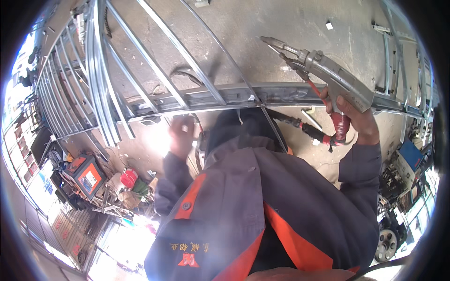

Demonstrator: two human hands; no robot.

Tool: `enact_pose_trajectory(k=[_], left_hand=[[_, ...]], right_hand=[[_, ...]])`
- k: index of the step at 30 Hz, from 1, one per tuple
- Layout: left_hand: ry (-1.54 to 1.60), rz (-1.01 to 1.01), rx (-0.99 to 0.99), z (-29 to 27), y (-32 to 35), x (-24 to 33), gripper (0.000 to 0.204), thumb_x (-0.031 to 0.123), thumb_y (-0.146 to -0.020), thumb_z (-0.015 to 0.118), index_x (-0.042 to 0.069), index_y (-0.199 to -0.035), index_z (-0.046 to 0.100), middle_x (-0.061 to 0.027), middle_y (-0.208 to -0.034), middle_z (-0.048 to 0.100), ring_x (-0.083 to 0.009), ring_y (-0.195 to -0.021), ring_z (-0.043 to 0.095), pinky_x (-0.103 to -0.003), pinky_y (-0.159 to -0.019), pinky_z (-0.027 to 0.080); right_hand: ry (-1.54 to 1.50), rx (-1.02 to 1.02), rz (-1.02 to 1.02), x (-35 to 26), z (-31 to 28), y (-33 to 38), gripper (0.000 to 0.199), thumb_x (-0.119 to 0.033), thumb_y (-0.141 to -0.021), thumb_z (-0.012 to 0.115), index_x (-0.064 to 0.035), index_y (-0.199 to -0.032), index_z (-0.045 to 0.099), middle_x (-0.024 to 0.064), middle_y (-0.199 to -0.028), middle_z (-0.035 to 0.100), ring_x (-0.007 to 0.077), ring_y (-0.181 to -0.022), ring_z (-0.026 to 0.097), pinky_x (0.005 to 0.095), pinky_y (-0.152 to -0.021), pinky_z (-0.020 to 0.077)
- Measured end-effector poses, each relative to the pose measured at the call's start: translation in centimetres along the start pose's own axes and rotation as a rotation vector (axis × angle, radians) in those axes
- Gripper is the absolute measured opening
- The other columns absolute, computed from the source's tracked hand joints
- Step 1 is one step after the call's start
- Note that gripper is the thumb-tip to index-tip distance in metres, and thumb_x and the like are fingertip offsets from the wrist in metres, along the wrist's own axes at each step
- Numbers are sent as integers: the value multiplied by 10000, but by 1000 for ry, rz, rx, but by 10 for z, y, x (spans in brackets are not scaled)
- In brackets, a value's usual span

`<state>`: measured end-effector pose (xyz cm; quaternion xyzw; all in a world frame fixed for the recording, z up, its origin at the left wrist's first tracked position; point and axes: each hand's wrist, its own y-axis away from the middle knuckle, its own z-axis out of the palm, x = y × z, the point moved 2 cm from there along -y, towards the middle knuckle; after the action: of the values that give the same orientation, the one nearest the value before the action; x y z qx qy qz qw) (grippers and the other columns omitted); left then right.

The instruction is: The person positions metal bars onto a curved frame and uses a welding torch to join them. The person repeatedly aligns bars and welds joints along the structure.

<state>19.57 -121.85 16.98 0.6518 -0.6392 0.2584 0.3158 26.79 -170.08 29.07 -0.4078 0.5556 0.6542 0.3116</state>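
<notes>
Above the frame (262, 96), right hand (354, 117) grips welding gun (323, 70).

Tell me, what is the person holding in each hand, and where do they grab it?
The right hand grips a grey metal gun-shaped welding torch by its red-wrapped handle. The left hand is washed out by glare; what it holds cannot be told.

orange-faced box (89, 177) lower left, floor

One welding gun (323, 75) with one red-taped grip, one metal bar frame (154, 100) across the middle, one orange welding machine (89, 175) on the floor, one black wheel (386, 244), and two hands, left (182, 136) and right (354, 117), are in view.
</notes>
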Motion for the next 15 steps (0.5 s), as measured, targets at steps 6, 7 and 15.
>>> enact_pose_trajectory(k=[6, 7, 15], left_hand=[[-201, -87, -408, 60, 86, 0, 309, 331, -944, 707, 33, -864, 705, -160, -865, 659, -366, -794, 656, -462, -722, 518], [-209, -58, -450, 64, 95, -1, 330, 348, -953, 693, 31, -859, 696, -166, -867, 657, -376, -795, 651, -473, -723, 515], [15, -65, -428, 75, 167, -15, 313, 286, -989, 643, 6, -849, 621, -201, -906, 625, -445, -875, 630, -521, -758, 497]], right_hand=[[23, 295, -62, 28, 5, 58, 395, -283, -1001, 693, -28, -1296, 634, 98, -1091, 709, 128, -848, 663, 279, -711, 547], [15, 362, -61, 32, 8, 69, 350, -293, -1016, 661, -30, -1246, 660, 85, -994, 715, 123, -779, 659, 265, -661, 529], [-7, 751, -155, 48, 20, 172, 420, -389, -1060, 569, 8, -1114, 695, 52, -726, 666, 134, -603, 622, 274, -566, 511]])
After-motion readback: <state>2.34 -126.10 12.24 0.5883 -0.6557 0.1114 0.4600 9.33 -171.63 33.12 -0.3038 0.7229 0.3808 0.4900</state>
